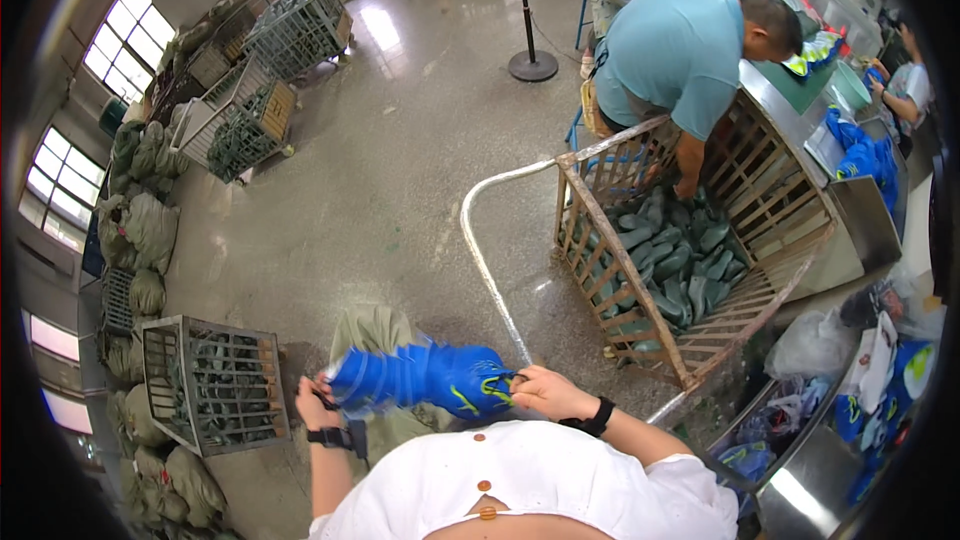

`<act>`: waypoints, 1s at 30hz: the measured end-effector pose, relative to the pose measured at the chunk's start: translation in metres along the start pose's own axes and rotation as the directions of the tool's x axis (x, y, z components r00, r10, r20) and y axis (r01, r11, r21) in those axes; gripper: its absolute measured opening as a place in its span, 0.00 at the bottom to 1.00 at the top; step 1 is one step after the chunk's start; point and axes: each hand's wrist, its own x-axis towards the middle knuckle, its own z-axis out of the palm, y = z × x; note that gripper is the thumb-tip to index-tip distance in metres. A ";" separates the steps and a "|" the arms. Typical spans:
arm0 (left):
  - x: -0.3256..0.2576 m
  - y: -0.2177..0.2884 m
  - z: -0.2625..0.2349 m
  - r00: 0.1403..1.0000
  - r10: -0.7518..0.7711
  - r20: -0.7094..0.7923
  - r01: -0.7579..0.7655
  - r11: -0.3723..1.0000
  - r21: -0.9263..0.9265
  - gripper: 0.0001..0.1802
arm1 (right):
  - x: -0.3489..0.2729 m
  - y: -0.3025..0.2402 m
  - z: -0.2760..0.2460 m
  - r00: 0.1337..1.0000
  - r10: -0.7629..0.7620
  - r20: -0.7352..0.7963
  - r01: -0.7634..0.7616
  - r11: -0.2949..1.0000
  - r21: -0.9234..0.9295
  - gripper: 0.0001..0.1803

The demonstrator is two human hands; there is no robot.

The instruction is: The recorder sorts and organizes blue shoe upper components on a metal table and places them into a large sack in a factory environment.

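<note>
A bundle of blue shoe uppers (425, 377) with yellow-green trim stretches between my two hands, in front of my white shirt. My right hand (552, 395) is closed on its right end, where a dark edge shows by the fingers. At the other end my left hand (316, 402) grips the bundle with bent fingers; motion blurs that end, so how many uppers are stacked there cannot be made out. Each of my wrists carries a black band. Beyond my right hand, a metal handle bar (490, 250) curves away to a rusty cage cart (640, 290).
Dark green shoe lasts (670, 260) fill the cart, and a person in a teal shirt (665, 55) reaches into it. A smaller crate (215, 380) of lasts stands at the left, near stacked sacks (150, 230). Further off stands a fan (530, 50). Bagged uppers (810, 345) lie at the right.
</note>
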 end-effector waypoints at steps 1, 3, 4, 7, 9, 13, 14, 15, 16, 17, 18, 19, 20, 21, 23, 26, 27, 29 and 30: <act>0.001 0.018 0.021 0.998 0.028 -0.048 -0.028 1.000 -0.006 0.17 | 0.007 -0.004 -0.004 1.000 0.019 0.013 -0.019 0.999 0.033 0.11; 0.010 0.041 0.046 0.985 0.157 -0.066 -0.149 0.982 0.118 0.18 | 0.031 -0.008 -0.015 0.992 0.042 0.116 -0.054 0.994 0.100 0.13; 0.026 0.047 0.048 0.968 0.249 -0.021 -0.236 0.939 0.251 0.18 | 0.047 -0.006 -0.007 0.993 0.056 0.103 -0.073 0.982 0.176 0.12; 0.074 0.042 0.073 0.944 0.328 -0.021 -0.308 0.904 0.298 0.16 | 0.095 -0.018 -0.013 0.994 0.038 0.101 -0.057 0.979 0.195 0.14; 0.114 0.035 0.082 0.948 0.315 0.047 -0.312 0.888 0.338 0.14 | 0.129 -0.023 -0.025 0.999 0.004 0.052 -0.012 0.990 0.142 0.14; 0.177 0.018 0.137 0.970 0.194 0.150 -0.239 0.881 0.409 0.09 | 0.190 0.022 -0.028 0.996 0.016 -0.093 -0.012 0.999 0.044 0.13; 0.194 0.020 0.152 0.978 0.124 0.167 -0.186 0.883 0.431 0.07 | 0.209 0.037 -0.027 0.996 0.087 -0.030 -0.086 0.996 0.016 0.14; 0.227 0.009 0.148 0.946 0.212 0.244 -0.302 0.849 0.434 0.06 | 0.231 0.042 -0.031 0.990 0.135 0.037 -0.132 0.989 -0.069 0.13; 0.261 -0.009 0.149 0.903 0.292 0.316 -0.409 0.810 0.420 0.05 | 0.259 0.042 -0.040 0.976 0.191 0.100 -0.173 0.970 -0.169 0.13; 0.290 -0.017 0.167 0.881 0.311 0.358 -0.457 0.755 0.471 0.04 | 0.297 0.040 -0.055 0.980 0.176 0.093 -0.156 0.968 -0.196 0.13; 0.305 -0.026 0.183 0.865 0.310 0.395 -0.489 0.694 0.528 0.04 | 0.322 0.031 -0.066 0.960 0.275 0.051 -0.273 0.961 -0.041 0.13; 0.314 -0.027 0.210 0.870 0.264 0.416 -0.449 0.773 0.448 0.05 | 0.345 0.027 -0.073 0.924 0.381 0.021 -0.380 0.917 0.123 0.13; 0.319 -0.022 0.234 0.867 0.210 0.451 -0.398 0.837 0.375 0.06 | 0.367 0.048 -0.073 0.977 0.195 -0.084 -0.174 0.962 0.211 0.13; 0.335 -0.022 0.250 0.851 0.223 0.476 -0.407 0.853 0.327 0.07 | 0.398 0.034 -0.081 0.946 0.271 -0.176 -0.210 0.930 0.301 0.14; 0.363 -0.008 0.284 0.761 0.282 0.584 -0.550 0.758 0.351 0.10 | 0.455 0.015 -0.105 0.883 0.350 -0.312 -0.204 0.886 0.417 0.14; 0.413 0.023 0.336 0.760 0.255 0.597 -0.559 0.725 0.402 0.11 | 0.516 0.013 -0.161 0.903 0.175 -0.393 -0.004 0.917 0.398 0.13; 0.437 0.026 0.346 0.755 0.257 0.604 -0.592 0.664 0.457 0.11 | 0.537 0.013 -0.181 0.915 0.055 -0.399 0.143 0.883 0.448 0.14; 0.494 0.023 0.361 0.751 0.258 0.608 -0.634 0.540 0.553 0.10 | 0.583 0.022 -0.207 0.917 -0.025 -0.399 0.241 0.831 0.501 0.18; 0.524 0.013 0.366 0.754 0.255 0.606 -0.642 0.483 0.596 0.10 | 0.607 0.031 -0.217 0.923 -0.002 -0.384 0.242 0.779 0.578 0.20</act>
